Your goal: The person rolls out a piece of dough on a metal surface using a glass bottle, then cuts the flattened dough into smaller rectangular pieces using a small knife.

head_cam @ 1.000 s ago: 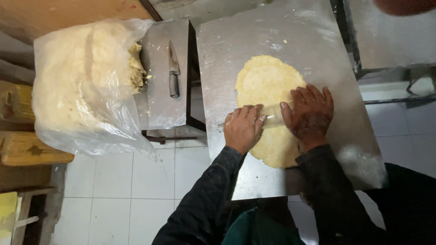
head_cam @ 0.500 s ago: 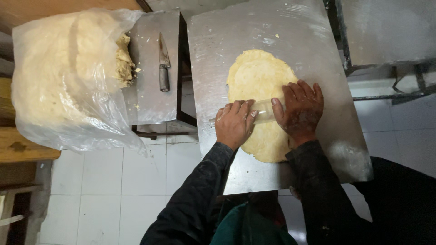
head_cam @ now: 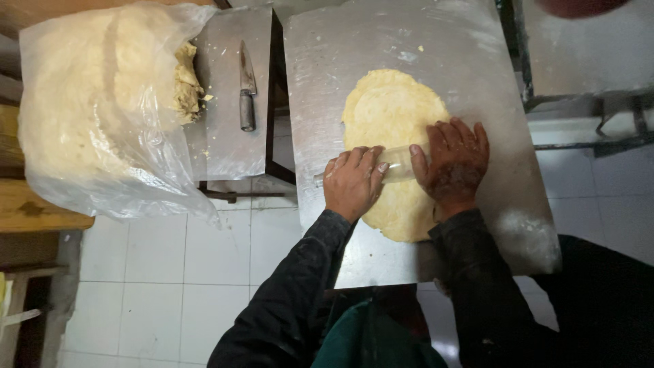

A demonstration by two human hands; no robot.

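Clear roller (head_cam: 397, 165) lies crosswise on the flat dough sheet (head_cam: 392, 123), mid steel worktop (head_cam: 340, 68). My left hand (head_cam: 352, 182) is pressed palm-down on its left end, fingers curled over it; right hand (head_cam: 455, 162) flat on the right end, fingers spread. Left of that, a knife (head_cam: 246, 85) on a smaller metal stand (head_cam: 225, 136), touching nothing. Plastic bag of dough (head_cam: 102, 102) at far left, mouth open.
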